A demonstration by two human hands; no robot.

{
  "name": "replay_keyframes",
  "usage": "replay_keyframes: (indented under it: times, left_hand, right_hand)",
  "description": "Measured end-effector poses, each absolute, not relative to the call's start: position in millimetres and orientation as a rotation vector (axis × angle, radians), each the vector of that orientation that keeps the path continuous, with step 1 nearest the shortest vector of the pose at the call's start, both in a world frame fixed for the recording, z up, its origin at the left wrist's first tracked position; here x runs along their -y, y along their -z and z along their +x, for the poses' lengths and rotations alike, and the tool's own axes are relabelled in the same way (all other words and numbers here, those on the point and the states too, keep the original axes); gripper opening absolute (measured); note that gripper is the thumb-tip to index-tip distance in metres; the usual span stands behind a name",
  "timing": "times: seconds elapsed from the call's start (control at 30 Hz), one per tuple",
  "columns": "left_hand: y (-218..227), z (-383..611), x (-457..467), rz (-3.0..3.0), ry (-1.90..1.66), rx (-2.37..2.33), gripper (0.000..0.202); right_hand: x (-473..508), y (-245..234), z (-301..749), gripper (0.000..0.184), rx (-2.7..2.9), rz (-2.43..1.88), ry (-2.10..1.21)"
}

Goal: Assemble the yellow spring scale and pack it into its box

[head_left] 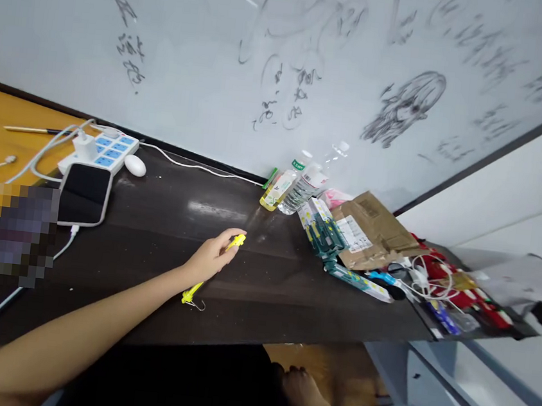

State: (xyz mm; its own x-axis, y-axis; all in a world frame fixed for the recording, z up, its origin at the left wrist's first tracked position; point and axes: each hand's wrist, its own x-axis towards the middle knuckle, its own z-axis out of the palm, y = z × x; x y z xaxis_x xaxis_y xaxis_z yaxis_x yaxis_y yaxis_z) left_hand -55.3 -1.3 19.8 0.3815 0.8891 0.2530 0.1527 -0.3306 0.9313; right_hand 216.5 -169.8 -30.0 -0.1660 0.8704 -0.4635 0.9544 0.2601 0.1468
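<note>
My left hand reaches out over the dark tabletop with its fingers closed round a thin yellow tool. The tool's lower end, with a small metal hook, sticks out below the wrist near the table's front. My right hand hangs low beneath the table's front edge beside dark clothing. Its fingers look curled, but they are dim and partly hidden, and I cannot make out anything in them.
A phone on a cable lies left by a blue-and-white power strip and a white mouse. Plastic bottles, packaged items, a cardboard parcel and tangled cables crowd the right. A scribbled whiteboard stands behind.
</note>
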Motion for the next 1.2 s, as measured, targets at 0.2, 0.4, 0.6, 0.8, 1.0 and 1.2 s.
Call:
replay_keyframes:
  times: [0.2,0.4,0.6,0.8,1.0,1.2]
  left_hand:
    - [-19.9,-53.3,6.3,1.942,-1.048,-0.996,0.038]
    - [-14.6,-54.3,0.3,1.876,-1.076,-1.074,0.043]
    - [-10.4,-59.1,-8.3,1.814,-1.115,-1.199,0.046]
    - [-8.0,-59.0,-10.9,1.737,-1.089,-1.274,0.045]
    - [-6.8,-56.7,-10.3,1.745,-1.019,-1.256,0.045]
    - [-9.0,-58.4,-11.4,1.758,-1.030,-1.250,0.045]
  right_hand:
    - [155.9,-53.1,193.7,0.021,-2.481,1.693,1.151]
    - [33.6,-72.7,146.4,0.011,-2.737,1.932,1.990]
    - [-37.3,-40.5,107.9,0.025,-2.810,1.715,2.398]
    - [-36.3,-9.7,109.7,0.032,-2.940,1.676,2.222]
    - [-33.4,-16.9,116.6,0.028,-3.056,1.603,1.927]
    - [-31.0,-14.8,114.2,0.027,-3.163,1.447,1.454]
